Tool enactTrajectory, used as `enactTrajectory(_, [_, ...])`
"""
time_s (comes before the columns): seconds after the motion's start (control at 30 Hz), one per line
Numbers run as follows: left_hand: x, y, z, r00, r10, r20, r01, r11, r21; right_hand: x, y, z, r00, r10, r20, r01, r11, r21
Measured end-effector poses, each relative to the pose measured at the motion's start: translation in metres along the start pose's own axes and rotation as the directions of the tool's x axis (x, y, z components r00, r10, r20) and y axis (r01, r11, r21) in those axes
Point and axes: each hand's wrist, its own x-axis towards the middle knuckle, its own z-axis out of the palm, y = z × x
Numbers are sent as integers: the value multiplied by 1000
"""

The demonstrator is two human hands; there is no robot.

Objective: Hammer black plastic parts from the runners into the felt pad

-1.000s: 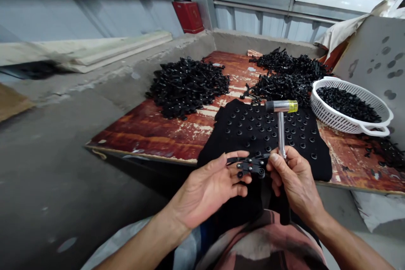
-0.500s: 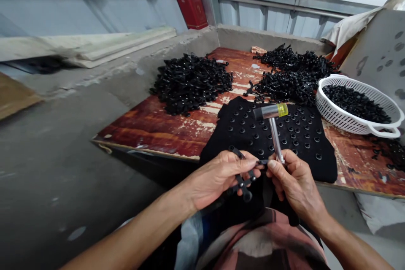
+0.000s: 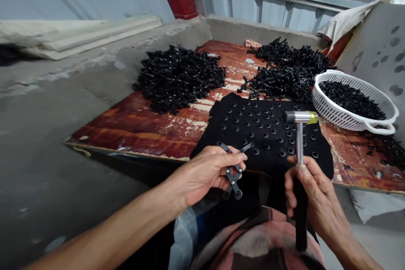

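My left hand (image 3: 207, 173) pinches a small black scissor-like linkage part (image 3: 233, 172) at the near edge of the black studded mat (image 3: 262, 135). My right hand (image 3: 311, 194) grips the black handle of a small hammer (image 3: 299, 135), which stands upright with its metal head and yellow tip over the mat's right side. The two hands are apart, with the mat's near edge between them.
The mat lies on a worn red board (image 3: 152, 128). A heap of black parts (image 3: 179, 78) lies at the back left, another heap (image 3: 284, 71) at the back right. A white slotted basket (image 3: 352, 103) of small black pieces stands at right. Grey concrete lies to the left.
My hands have separated: the right hand let go of the linkage part and moved right with the hammer, now upright. The left hand alone holds the part, now spread open.
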Motion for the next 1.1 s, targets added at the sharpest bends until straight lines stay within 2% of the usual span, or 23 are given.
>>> enactTrajectory(0.13, [-2,2,6,999,-46,13,46,999,-14,-13,7,-14,997,80,-4,-80,995,-64])
enactTrajectory(0.27, [-6,4,9,998,-57,12,58,993,-98,-17,18,-26,997,73,35,-71,995,-68])
enactTrajectory(0.4, [-8,1,6,998,-51,23,53,988,-147,-17,23,-27,997,61,38,-57,992,-108])
enactTrajectory(0.53, [-9,-3,1,995,-35,97,43,996,-84,-16,22,-23,994,85,72,-77,991,-108])
enactTrajectory(0.67, [-11,-5,-3,996,-12,86,13,1000,-8,-15,23,-23,991,96,88,-87,990,-110])
enactTrajectory(0.8, [-13,-5,-5,990,-26,142,7,991,130,-13,21,-18,992,88,91,-76,988,-132])
enactTrajectory(0.9, [-14,-7,-1,982,-24,185,-17,976,217,-6,16,-8,996,36,84,-23,988,-150])
enactTrajectory(1.0, [-15,-13,7,960,-37,279,-46,957,286,5,9,4,996,-24,88,40,982,-184])
enactTrajectory(1.1, [-15,-18,12,947,-36,318,-69,947,312,14,3,15,990,4,139,19,986,-163])
